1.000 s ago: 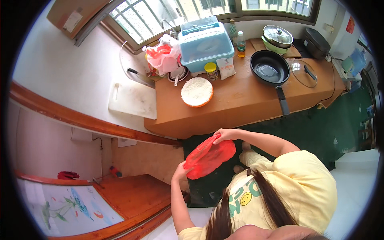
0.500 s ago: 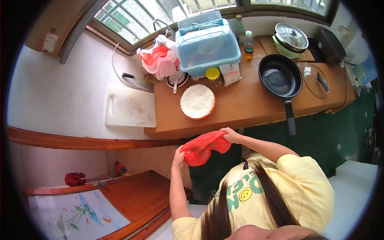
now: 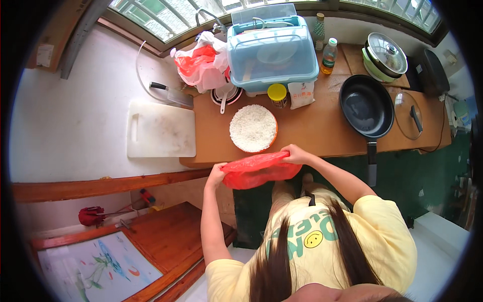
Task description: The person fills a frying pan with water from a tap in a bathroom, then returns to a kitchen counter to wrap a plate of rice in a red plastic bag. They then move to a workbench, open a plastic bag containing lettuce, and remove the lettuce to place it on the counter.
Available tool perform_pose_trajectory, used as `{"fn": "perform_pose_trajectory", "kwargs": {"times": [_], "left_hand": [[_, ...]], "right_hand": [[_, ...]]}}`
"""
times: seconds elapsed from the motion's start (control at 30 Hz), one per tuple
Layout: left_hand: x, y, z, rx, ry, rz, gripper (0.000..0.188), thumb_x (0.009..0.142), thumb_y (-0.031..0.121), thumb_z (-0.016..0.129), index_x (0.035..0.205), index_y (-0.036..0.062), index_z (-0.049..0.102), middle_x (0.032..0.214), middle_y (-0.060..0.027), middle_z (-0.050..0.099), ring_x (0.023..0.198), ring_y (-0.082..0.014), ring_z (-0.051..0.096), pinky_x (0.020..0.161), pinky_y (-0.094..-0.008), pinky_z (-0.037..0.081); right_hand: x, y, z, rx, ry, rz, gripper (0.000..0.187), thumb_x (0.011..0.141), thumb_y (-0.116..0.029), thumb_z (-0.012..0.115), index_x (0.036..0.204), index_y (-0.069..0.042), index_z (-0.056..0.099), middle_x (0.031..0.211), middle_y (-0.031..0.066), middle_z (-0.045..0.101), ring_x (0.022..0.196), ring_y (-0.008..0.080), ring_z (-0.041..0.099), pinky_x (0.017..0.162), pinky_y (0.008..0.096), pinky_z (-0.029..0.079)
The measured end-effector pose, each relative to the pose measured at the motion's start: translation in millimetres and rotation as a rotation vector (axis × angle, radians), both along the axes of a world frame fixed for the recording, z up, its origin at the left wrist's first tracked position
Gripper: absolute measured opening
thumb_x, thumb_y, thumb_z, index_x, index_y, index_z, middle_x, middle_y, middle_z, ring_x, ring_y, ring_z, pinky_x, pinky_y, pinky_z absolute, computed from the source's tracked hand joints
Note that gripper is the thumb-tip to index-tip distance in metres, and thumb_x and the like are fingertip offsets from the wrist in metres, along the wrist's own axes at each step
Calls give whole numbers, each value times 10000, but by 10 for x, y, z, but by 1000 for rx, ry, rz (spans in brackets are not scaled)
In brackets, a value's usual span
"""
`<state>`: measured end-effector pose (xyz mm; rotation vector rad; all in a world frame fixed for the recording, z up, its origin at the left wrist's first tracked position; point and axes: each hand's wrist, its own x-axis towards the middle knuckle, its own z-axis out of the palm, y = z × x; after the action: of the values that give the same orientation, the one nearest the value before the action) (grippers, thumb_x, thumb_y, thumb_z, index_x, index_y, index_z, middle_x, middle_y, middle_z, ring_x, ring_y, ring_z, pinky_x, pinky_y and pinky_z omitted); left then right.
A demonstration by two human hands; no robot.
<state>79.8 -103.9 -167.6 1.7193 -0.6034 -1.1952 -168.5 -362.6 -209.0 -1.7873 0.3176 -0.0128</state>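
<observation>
Risks, as judged. Item: bowl (image 3: 276,137), orange-rimmed, heaped with white grains (image 3: 252,126), near the front edge of the desk (image 3: 317,138); a forward sweep of the bag or of a knuckle could spill grains or tip it. Item: frying pan (image 3: 366,108), black, its handle (image 3: 372,163) jutting past the desk edge; an outward swing of the right elbow could catch it and turn the pan. Item: thin film; too hard a pull between the hands could tear it.

Principal piece: red plastic bag (image 3: 261,172), one, slack in its lower part, at the desk's near edge, on the person's side of the bowl; contact with the edge cannot be told. It spans the gap between the hands, its top border stretched from one to the other.

Left hand (image 3: 216,175): fingers closed on the bag's left end. Right hand (image 3: 296,155): fingers pinching its right end, slightly farther forward, just beside the bowl. Whether the mouth is parted: not certain.
</observation>
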Motion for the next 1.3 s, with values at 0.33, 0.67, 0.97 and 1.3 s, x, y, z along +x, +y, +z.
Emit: {"fn": "perform_pose_trajectory", "kwargs": {"times": [0.33, 0.67, 0.97, 1.3], "left_hand": [[938, -986, 169, 51, 44, -195, 206, 819, 114, 636, 955, -41, 640, 835, -34, 645, 745, -85, 579, 685, -235, 483], [1488, -1521, -99, -83, -152, -183, 146, 791, 74, 644, 902, -20, 642, 789, -12, 630, 697, -66, 550, 635, -214, 452], [1415, -1832, -116, 1, -868, -134, 297, 822, 313, 610, 799, 17, 599, 695, -133, 614, 623, -260, 590, 578, -340, 452], [1348, -2145, -284, -95, -1225, -112, 331, 874, 344, 502, 730, 52, 563, 665, -163, 581, 611, -384, 558, 536, -472, 415]], "right_hand": [[597, -425, 44, 46, 118, -232, 234, 707, -6, 533, 911, -13, 649, 728, 144, 649, 670, 159, 594, 616, 317, 460], [1011, -749, 278, -229, 143, -420, 219, 688, -38, 546, 889, -24, 630, 800, 187, 630, 770, 313, 610, 672, 382, 465], [1285, -884, -28, -498, 348, -691, 213, 739, -213, 552, 855, -54, 634, 822, 187, 626, 804, 360, 595, 698, 455, 464], [1299, -973, -680, -174, 467, -788, 345, 775, -295, 553, 844, 38, 610, 851, 246, 616, 844, 374, 598, 724, 432, 469]]}}
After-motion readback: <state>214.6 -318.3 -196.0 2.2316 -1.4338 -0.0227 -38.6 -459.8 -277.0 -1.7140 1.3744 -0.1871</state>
